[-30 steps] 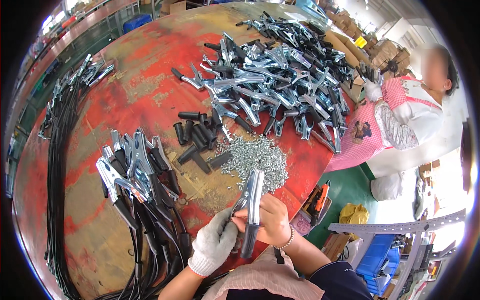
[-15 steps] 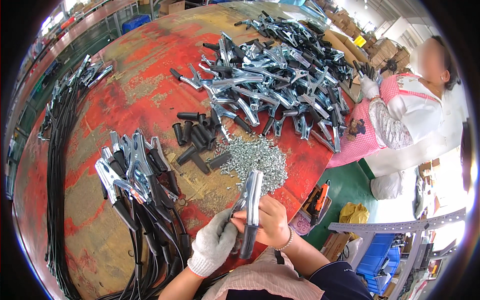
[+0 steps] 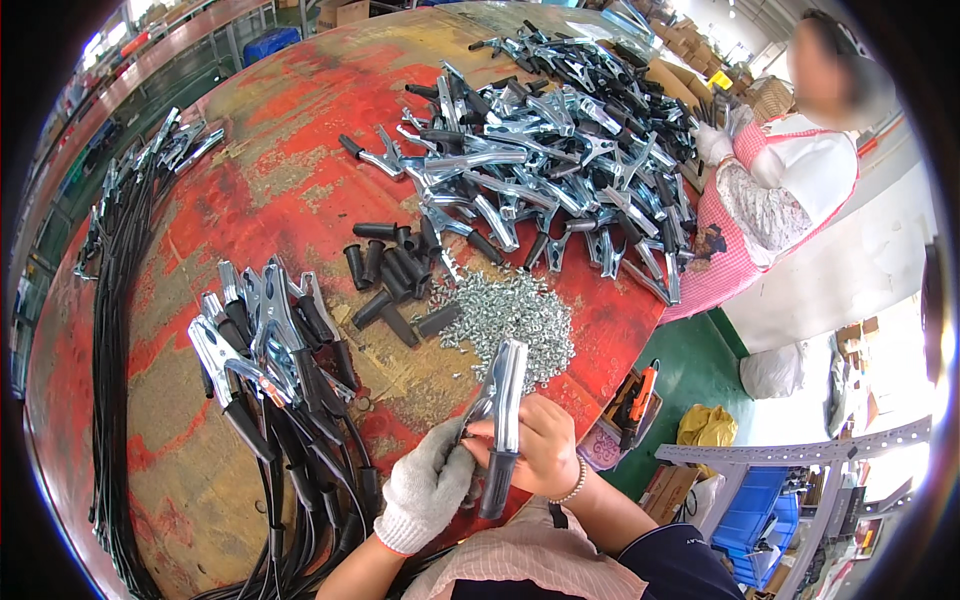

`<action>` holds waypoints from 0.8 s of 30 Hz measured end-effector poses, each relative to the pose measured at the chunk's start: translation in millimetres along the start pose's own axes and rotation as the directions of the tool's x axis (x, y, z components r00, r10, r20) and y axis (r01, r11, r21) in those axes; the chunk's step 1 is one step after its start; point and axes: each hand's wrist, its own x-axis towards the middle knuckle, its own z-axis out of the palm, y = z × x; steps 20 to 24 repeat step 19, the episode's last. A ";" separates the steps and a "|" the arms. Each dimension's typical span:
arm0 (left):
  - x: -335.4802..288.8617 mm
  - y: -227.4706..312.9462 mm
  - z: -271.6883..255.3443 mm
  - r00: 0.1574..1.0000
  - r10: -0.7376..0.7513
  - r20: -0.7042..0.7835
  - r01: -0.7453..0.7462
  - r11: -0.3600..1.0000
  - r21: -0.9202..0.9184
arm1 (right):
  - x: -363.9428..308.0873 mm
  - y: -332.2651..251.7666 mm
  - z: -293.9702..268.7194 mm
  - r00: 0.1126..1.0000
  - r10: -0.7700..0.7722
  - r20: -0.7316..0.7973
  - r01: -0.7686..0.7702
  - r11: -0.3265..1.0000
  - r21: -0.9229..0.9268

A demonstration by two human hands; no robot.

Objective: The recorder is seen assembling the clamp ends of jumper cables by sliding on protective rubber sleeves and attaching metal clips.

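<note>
A silver spring clamp (image 3: 508, 395) with a black handle sleeve is held upright at the table's near edge. My left hand (image 3: 428, 488), in a white knit glove, is closed around its far side. My right hand (image 3: 543, 445), bare with a beaded bracelet, has its fingers bent against the clamp near the glove's fingertips. Whatever small part lies between the fingertips is hidden behind the clamp. Just beyond sits a heap of small metal screws (image 3: 518, 320), beside loose black rubber sleeves (image 3: 398, 270). Clamps fitted to black cables (image 3: 272, 335) lie left of my hands.
A large pile of spring clamps (image 3: 560, 150) covers the far right of the worn red table (image 3: 300, 140). Long black cables (image 3: 118, 340) with clamps run down the left edge. Across the right corner, a co-worker's gloved hand (image 3: 712, 145) holds dark pieces. An orange-handled tool (image 3: 645, 392) sits below.
The co-worker has leaned in toward the table, hands shifting left. My hands and the clamp stay almost in place, with only a slight movement of the right fingers.
</note>
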 end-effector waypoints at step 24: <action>-0.8 16.6 0.5 0.997 -0.073 -0.010 0.074 0.997 0.039 | 1.2 -0.1 -1.9 0.999 0.045 0.013 -0.045 0.999 0.024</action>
